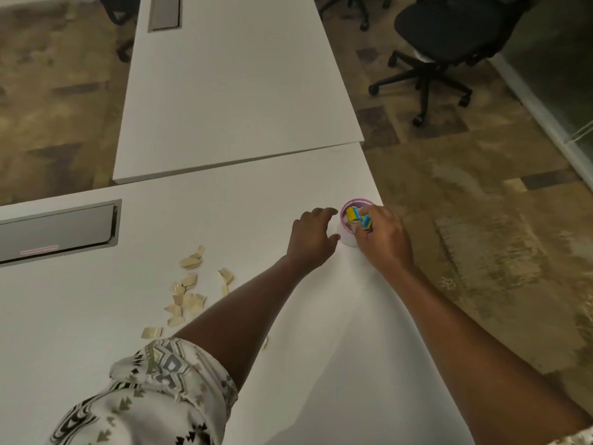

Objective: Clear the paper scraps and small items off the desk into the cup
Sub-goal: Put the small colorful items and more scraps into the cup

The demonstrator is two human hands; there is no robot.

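Fingers, right: the right hand (pixel 383 240) pinches a small blue-and-yellow item (pixel 365 221) at its fingertips, right of centre in the frame, held over the mouth of the cup.
Fingers, left: the left hand (pixel 313 239) is loosely curled and grasps nothing; its fingertips (pixel 330 211) reach the cup's left side, and whether they touch it I cannot tell.
Cup: a small cup (pixel 349 216) with a pink patterned rim and a pale body stands upright near the desk's right edge, between the two hands; its lower right side is hidden by the right hand.
Inside cup: a yellow-and-blue piece (pixel 352 213) and some pale bits show in the opening.
Scraps: a loose scatter of tan paper scraps (pixel 186 293) lies on the desk in the lower left of the frame, well apart from the cup and left of the left forearm; one more scrap (pixel 265 343) peeks out just right of that forearm.
Sleeve: a patterned white sleeve (pixel 154 390) covers the left upper arm at the bottom of the frame.
Desk: the white desk (pixel 80 316) has a grey cable hatch (pixel 57 231) at the left edge of the frame; a second desk (pixel 237 91) butts against it above.
Chair: a black office chair (pixel 449 36) stands on the carpet, upper right.
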